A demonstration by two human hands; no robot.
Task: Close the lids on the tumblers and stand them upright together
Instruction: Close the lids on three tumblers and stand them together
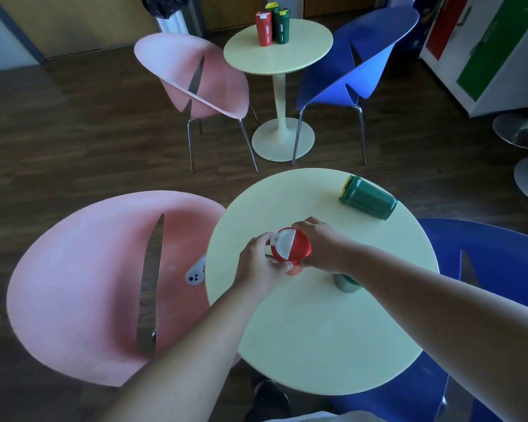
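Note:
Both my hands hold a red tumbler (296, 249) with a white flip lid above the near round table (317, 336). My left hand (261, 264) grips its left side with fingers at the white lid. My right hand (320, 245) wraps its right side. A dark green tumbler (368, 197) with a yellow lid lies on its side at the table's far right. A pale green tumbler (345, 284) shows partly beneath my right forearm; its lid is hidden.
A pink chair (83, 284) stands left of the table, with a white controller (195, 274) on its seat. A blue chair (485, 263) is at the right. Farther off, a second round table (287, 56) bears three upright tumblers (272, 25), flanked by pink and blue chairs.

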